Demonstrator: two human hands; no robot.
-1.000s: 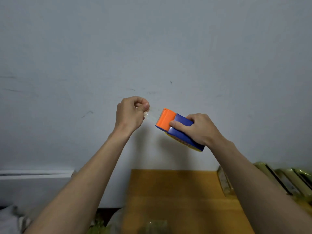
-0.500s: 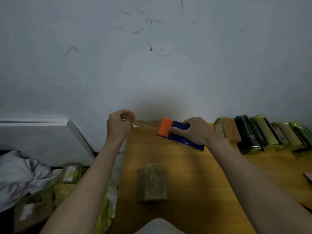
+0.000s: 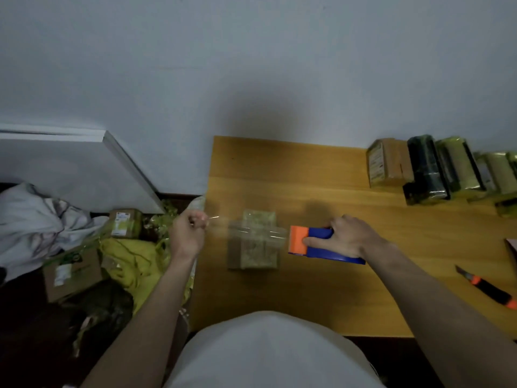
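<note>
Fingers (image 3: 201,221) of left hand (image 3: 186,234) pinching tape (image 3: 253,233)

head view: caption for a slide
Left hand pinches tape drawn from the dispenser in the right hand, stretched over a package on the table.

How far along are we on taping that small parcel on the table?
Done: a strip of clear tape is drawn from the blue and orange tape dispenser; wrapped parcels line the far right of the wooden table. In hand: the left hand pinches the free end, the right hand grips the dispenser, the strip spanning the small brown parcel. Left: press it down and cut it; whether it touches yet is unclear.
</note>
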